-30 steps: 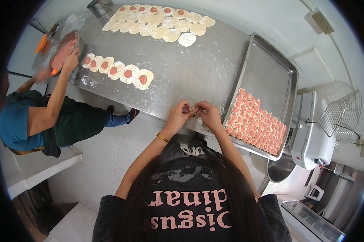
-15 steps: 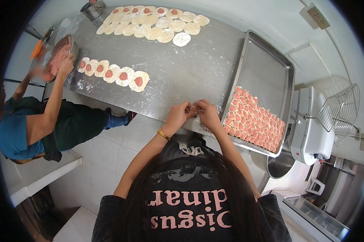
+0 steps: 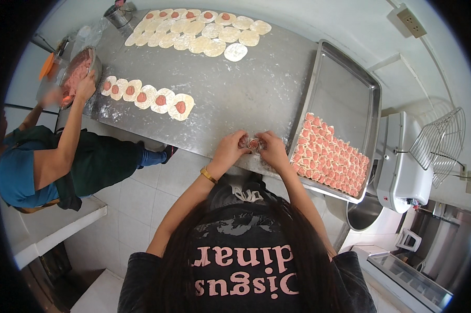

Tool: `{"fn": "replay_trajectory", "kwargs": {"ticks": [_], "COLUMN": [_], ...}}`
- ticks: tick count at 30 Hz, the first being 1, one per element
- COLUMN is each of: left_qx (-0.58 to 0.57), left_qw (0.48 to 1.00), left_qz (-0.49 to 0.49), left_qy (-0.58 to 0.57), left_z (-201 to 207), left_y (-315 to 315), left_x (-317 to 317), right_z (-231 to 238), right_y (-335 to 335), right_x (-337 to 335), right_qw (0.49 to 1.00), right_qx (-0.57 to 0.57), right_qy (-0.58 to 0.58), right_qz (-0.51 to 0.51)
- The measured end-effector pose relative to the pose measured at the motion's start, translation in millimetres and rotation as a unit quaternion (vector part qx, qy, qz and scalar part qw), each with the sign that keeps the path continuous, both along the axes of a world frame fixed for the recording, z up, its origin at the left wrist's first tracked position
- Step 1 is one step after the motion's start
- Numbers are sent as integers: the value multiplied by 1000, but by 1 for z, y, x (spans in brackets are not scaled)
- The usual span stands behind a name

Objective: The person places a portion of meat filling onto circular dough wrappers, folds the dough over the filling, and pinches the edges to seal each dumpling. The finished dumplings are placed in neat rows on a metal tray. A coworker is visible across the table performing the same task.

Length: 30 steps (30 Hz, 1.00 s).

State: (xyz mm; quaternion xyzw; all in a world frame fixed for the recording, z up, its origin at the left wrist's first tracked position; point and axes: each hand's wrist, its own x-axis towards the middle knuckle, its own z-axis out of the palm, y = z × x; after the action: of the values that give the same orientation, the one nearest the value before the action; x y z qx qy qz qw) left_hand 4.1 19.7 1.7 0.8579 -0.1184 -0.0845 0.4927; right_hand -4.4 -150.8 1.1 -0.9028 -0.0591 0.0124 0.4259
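Between my two hands, close to the table's front edge, is a small meat-filled dumpling (image 3: 253, 144) with its pale wrapper gathered round pink filling. My left hand (image 3: 233, 145) has its fingers closed against one side of it. My right hand (image 3: 271, 148) pinches it from the other side. Farther left on the steel table lies a row of round dough wrappers (image 3: 161, 99), each with a lump of pink meat. To my right a deep metal tray (image 3: 348, 83) holds rows of packed open-topped dumplings (image 3: 327, 156) in its near part.
More dough wrappers (image 3: 189, 27) lie at the far edge, some topped with meat. At the left a co-worker (image 3: 47, 161) holds a metal bowl (image 3: 93, 58) of pink meat. A white machine (image 3: 400, 161) stands right of the tray, with a wire guard (image 3: 441, 143) beside it.
My fingers have shifted slightly around the dumpling, and its pink top shows more plainly between them. The co-worker's hand has moved a little at the bowl.
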Motion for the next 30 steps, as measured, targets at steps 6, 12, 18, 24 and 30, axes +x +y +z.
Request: {"fn": "replay_trajectory", "kwargs": {"ticks": [6,12,18,24,30], "left_qx": [3,-4,43,32,33], "left_qw": [1000,1000,998,997,999], "left_qz": [-11,-19,-5,-19,-14], "left_qy": [28,-17,-50,-71,-10], "left_z": [-1,-3,-5,-6,-6], "left_y": [-4,0,-2,0,0], "left_x": [4,5,3,2,-1], "right_z": [0,3,2,4,2], "right_y": [8,7,8,6,6], "right_x": [3,0,5,6,11], "right_qw": [999,1000,999,999,998], "right_qx": [40,2,50,31,17], "right_qy": [-10,-23,-13,19,-50], "right_qz": [3,0,16,30,19]}}
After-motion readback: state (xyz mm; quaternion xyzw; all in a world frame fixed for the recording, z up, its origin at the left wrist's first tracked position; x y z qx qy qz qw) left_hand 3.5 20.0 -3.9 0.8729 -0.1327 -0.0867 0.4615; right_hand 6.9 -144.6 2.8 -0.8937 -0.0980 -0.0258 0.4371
